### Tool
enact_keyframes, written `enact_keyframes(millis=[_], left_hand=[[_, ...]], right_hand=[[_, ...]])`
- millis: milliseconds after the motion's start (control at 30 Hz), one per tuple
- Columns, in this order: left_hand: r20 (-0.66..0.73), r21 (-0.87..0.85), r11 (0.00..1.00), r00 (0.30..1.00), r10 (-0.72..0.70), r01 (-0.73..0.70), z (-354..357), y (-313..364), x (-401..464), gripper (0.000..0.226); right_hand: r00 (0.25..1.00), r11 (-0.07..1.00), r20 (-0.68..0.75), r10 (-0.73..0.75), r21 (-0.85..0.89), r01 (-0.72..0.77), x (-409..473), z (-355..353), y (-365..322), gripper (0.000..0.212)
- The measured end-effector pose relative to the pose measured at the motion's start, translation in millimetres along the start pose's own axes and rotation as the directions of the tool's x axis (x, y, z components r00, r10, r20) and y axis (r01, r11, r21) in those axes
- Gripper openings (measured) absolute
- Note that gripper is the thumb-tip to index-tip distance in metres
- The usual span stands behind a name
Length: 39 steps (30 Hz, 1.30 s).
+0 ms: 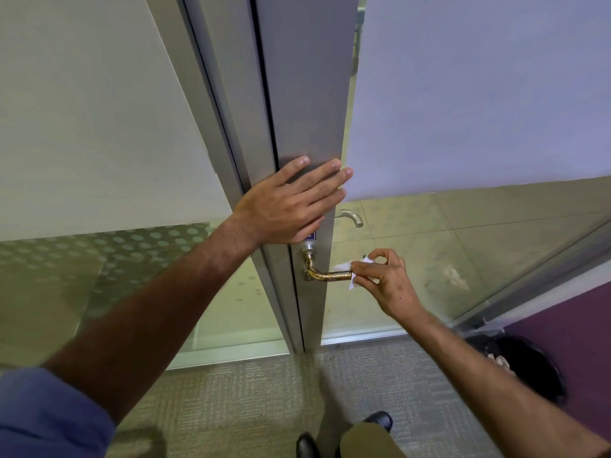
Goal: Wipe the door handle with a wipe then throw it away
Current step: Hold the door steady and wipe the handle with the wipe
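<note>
A brass lever door handle (325, 274) sticks out to the right from the grey edge of an open door (307, 94). My right hand (385, 280) pinches a small white wipe (345, 267) wrapped around the free end of the handle. My left hand (291, 204) lies flat with fingers spread against the door just above the handle, holding nothing. A second, silver handle (350, 217) shows on the door's far side.
A black waste bin (525, 368) with crumpled paper inside stands on the carpet at the lower right, beside a purple wall (575, 332). Frosted glass panels flank the door. My black shoes (377, 421) are on the carpet below.
</note>
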<state>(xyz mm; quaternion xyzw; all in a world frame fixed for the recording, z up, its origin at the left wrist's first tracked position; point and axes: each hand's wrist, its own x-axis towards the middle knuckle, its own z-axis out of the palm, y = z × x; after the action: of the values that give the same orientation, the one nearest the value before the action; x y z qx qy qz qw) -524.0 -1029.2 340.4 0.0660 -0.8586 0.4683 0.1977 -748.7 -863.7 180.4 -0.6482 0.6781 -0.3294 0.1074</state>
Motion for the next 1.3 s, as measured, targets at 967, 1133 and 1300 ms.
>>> enact_keyframes(millis=[967, 1133, 1300], left_hand=[[-0.060, -0.063, 0.998, 0.998, -0.002, -0.002, -2, 0, 2, 0.042], [-0.037, -0.040, 0.999, 0.999, 0.012, -0.013, -3, 0, 2, 0.043], [-0.045, -0.047, 0.999, 0.999, 0.008, -0.010, -3, 0, 2, 0.043]], right_hand=[[0.942, 0.846, 0.022, 0.335, 0.433, -0.311, 47, 19, -88, 0.008], [0.986, 0.988, -0.061, 0.157, 0.007, -0.157, 41, 38, -89, 0.005], [0.977, 0.977, -0.075, 0.197, -0.066, -0.202, 41, 51, -105, 0.020]])
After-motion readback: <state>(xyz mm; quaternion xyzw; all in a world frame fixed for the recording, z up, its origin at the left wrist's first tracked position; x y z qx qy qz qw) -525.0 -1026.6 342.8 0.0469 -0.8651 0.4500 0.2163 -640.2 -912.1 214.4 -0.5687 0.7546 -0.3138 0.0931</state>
